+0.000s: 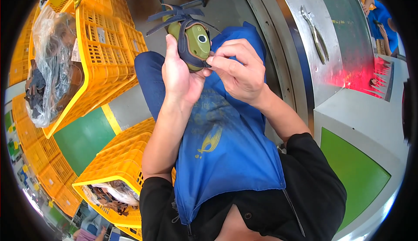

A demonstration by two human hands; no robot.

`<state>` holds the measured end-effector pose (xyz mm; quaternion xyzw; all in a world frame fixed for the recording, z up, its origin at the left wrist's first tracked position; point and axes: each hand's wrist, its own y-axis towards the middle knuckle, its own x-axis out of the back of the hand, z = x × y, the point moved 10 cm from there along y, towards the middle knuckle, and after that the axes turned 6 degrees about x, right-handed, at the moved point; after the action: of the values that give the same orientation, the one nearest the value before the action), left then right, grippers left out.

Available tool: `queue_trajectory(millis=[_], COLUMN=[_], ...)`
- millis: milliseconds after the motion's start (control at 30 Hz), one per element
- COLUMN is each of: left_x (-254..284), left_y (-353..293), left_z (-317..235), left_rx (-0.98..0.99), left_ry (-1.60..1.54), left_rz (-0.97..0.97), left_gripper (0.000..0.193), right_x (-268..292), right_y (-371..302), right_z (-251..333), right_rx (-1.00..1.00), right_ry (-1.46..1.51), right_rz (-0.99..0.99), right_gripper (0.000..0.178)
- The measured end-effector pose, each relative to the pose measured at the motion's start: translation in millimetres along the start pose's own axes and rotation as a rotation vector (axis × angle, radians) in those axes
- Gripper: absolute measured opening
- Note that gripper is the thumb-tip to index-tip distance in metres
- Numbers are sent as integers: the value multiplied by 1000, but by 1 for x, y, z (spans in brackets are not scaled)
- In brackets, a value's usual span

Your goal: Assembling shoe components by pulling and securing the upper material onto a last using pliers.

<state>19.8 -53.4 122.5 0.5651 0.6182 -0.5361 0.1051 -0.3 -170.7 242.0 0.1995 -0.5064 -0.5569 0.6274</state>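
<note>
The left hand [182,73] cradles a green shoe last [198,49]; the right hand [241,71] pinches its navy strap upper [183,49]. Pincers [314,36] lie between the steel counter's [335,60] long edges.

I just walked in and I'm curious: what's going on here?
Someone seated in a blue apron has a green foot-shaped block with dark straps around it. The left hand supports the block; the right hand pinches the dark edging at its near end. Pliers lie on the metal bench to the right, and a yellow crate stands left.
</note>
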Motion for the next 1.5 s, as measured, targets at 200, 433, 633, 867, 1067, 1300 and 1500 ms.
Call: queue_trajectory(millis=[200, 433, 633, 867, 1067, 1300, 1500], left_x=[-9, -13, -22, -50, 47, 126, 142], left_y=[-3, -13, -11, 0, 59, 71, 79], left_z=[3, 36, 29, 19, 37, 47, 47], left_rx=[63, 148, 198, 177, 141, 133, 151], left_ry=[110, 324, 403, 289, 398, 401, 436], left_rz=[112, 343, 433, 553, 176, -21, -92], left_gripper=[70, 63, 66, 68, 56, 41, 37], right_x=[27, -18, -21, 56, 292, 467, 459], right_y=[-1, -24, -23, 8, 9, -133, -75], right_z=[-50, -128, -125, -182, -320, -388, -314], right_rx=[-400, -957, -1081, -982, -635, -1142, -883], right_ry=[140, 834, 1008, 815, 599, -279, -1510], right_rz=[-119, 288, 191, -204, -1205, -1389, -772], right_gripper=[28, 33, 28, 22, 19, 33, 48])
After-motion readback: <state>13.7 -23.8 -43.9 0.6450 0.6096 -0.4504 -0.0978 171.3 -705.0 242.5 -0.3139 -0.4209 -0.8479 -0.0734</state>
